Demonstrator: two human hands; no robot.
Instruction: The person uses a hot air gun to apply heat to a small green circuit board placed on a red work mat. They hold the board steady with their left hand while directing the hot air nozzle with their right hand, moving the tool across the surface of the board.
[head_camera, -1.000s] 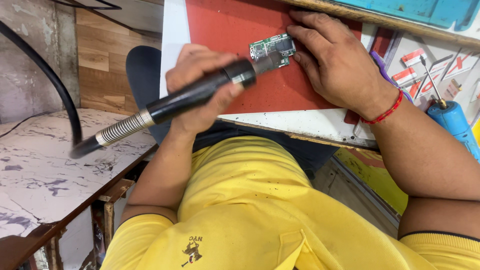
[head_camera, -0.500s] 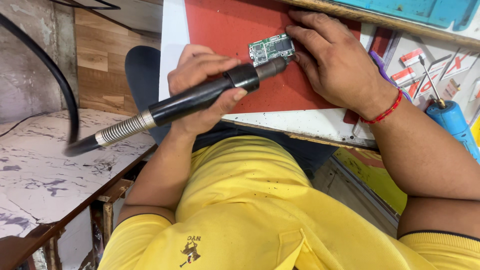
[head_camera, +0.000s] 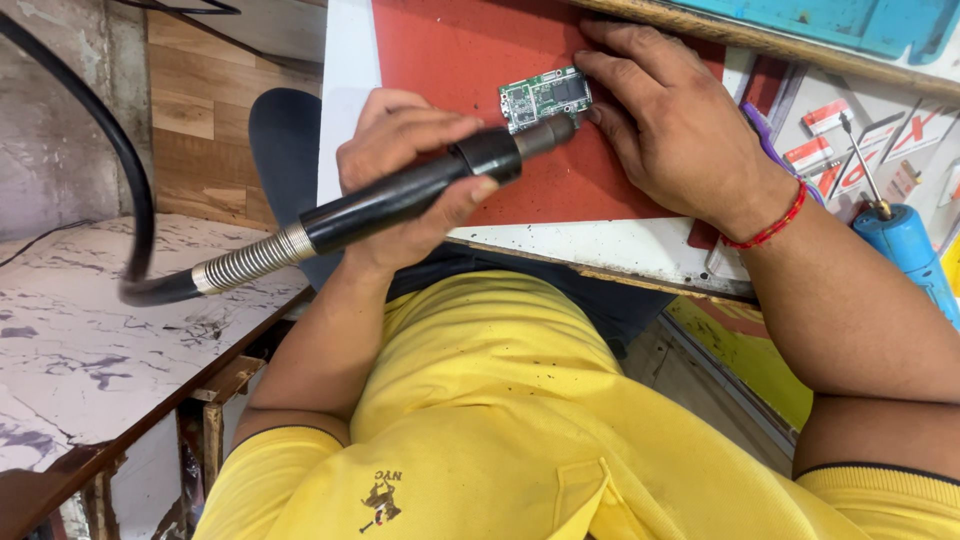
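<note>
A small green circuit board (head_camera: 545, 97) lies on a red mat (head_camera: 450, 50) on the white bench top (head_camera: 600, 245). My right hand (head_camera: 675, 125) rests on the mat with its fingertips pressing the board's right edge. My left hand (head_camera: 405, 165) grips a black wand-shaped hot-air tool (head_camera: 400, 197). Its metal nozzle (head_camera: 555, 130) sits just below the board's near edge, close to my right thumb. A metal spring collar and a thick black hose (head_camera: 130, 200) trail off the tool to the left.
A blue-handled tool (head_camera: 905, 250) and small red-and-white packets (head_camera: 825, 115) lie at the right. A marbled white table (head_camera: 90, 350) stands at the left. A dark seat back (head_camera: 285, 150) is beside the bench. A teal tray edge (head_camera: 850, 25) runs along the top.
The nozzle has slid from over the board's lower part to just below its near edge. My right hand and the board have stayed in place.
</note>
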